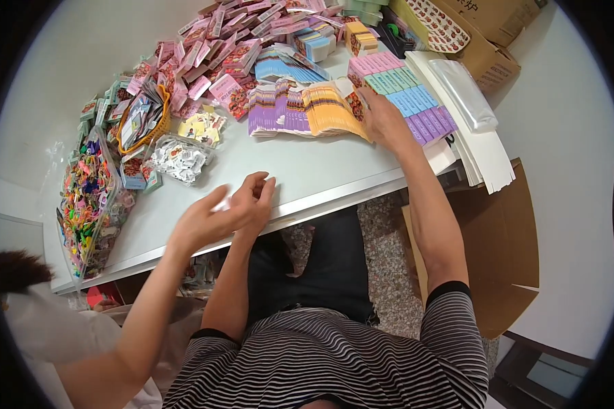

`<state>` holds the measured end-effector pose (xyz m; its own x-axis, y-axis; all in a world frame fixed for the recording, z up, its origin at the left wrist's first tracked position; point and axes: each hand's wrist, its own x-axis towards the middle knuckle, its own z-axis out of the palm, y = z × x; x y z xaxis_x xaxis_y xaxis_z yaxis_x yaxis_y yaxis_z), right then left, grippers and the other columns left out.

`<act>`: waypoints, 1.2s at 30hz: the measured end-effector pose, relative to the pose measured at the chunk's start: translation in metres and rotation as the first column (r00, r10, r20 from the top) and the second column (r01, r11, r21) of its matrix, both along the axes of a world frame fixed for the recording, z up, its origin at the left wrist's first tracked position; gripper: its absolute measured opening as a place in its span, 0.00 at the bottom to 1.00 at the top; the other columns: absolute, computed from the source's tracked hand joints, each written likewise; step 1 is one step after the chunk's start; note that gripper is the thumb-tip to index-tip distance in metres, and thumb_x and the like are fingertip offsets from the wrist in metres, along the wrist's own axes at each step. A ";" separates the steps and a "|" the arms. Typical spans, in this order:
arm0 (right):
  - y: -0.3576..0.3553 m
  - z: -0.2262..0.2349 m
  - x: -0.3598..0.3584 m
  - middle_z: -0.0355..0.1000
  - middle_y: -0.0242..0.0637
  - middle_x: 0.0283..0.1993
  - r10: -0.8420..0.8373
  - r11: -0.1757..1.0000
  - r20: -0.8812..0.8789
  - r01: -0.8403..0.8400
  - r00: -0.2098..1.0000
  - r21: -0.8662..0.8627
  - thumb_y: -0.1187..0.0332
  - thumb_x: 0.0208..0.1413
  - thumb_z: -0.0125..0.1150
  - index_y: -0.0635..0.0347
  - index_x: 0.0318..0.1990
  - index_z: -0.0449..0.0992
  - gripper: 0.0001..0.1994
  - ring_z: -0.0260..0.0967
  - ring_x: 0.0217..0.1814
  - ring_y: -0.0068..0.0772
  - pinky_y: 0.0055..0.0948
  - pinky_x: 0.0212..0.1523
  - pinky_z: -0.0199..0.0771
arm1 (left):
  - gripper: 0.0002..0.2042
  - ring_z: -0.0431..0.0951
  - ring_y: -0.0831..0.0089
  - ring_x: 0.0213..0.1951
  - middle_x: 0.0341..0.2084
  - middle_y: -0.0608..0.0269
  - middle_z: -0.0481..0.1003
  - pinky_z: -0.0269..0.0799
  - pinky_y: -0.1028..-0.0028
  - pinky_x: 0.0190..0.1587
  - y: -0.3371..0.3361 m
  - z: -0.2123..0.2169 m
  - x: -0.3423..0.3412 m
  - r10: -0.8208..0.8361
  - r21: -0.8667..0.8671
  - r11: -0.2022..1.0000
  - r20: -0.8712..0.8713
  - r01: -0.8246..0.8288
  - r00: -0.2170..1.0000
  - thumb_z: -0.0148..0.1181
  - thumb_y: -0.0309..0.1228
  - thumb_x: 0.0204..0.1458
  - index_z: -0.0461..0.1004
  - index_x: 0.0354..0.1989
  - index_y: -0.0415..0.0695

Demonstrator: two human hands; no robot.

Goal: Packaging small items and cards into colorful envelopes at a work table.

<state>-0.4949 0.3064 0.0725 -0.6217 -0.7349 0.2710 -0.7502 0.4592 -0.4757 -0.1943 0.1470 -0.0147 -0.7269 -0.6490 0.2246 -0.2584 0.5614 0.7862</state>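
Note:
My right hand (387,124) is at the right of the table, its fingers closed at a small picture-printed box (354,106), partly hidden by the hand. Just right of it stand tight rows of slim boxes (406,99) in pink, green, blue and purple. To its left lie fanned stacks of yellow cards (334,109) and purple cards (278,112). My left hand (258,194) hovers over the table's front edge with loosely curled fingers and nothing visible in it. Another person's hand (208,219) overlaps it from the left.
A large heap of pink boxes (232,58) covers the back. At the left are a bag of colourful small figures (89,204), a yellow basket (162,126) and a tub of white pieces (179,160). A cardboard box (505,252) stands right, below the table.

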 end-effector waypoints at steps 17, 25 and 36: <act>-0.016 0.016 -0.021 0.66 0.55 0.61 0.130 0.898 -0.031 -0.104 0.991 0.428 0.77 0.53 0.61 0.52 0.63 0.68 0.28 0.67 0.63 0.58 0.42 0.63 0.70 | 0.12 0.77 0.79 0.26 0.26 0.61 0.80 0.73 0.78 0.31 0.006 0.002 -0.006 0.103 0.232 0.970 -0.122 -0.073 0.987 0.68 0.30 0.56 0.80 0.45 0.37; -0.020 0.028 -0.018 0.60 0.51 0.66 0.154 0.791 -0.024 -0.108 0.988 0.602 0.78 0.38 0.74 0.57 0.59 0.68 0.35 0.68 0.63 0.56 0.43 0.63 0.73 | 0.11 0.73 0.81 0.27 0.26 0.66 0.77 0.71 0.79 0.33 0.007 0.006 -0.006 0.095 0.243 0.968 -0.114 -0.065 0.989 0.67 0.31 0.58 0.79 0.45 0.37; -0.006 0.026 -0.020 0.67 0.49 0.57 0.266 0.841 -0.049 -0.207 0.963 0.500 0.76 0.41 0.73 0.59 0.50 0.73 0.25 0.73 0.54 0.55 0.46 0.53 0.76 | 0.11 0.77 0.78 0.26 0.25 0.61 0.80 0.73 0.77 0.31 0.016 0.005 -0.009 0.135 0.217 0.970 -0.123 -0.106 0.983 0.68 0.31 0.56 0.81 0.44 0.37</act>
<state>-0.5153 0.3005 0.0986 -0.3989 -0.9112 -0.1024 -0.9003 0.4104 -0.1448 -0.2035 0.1626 -0.0098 -0.6124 -0.7729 0.1663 -0.1965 0.3526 0.9149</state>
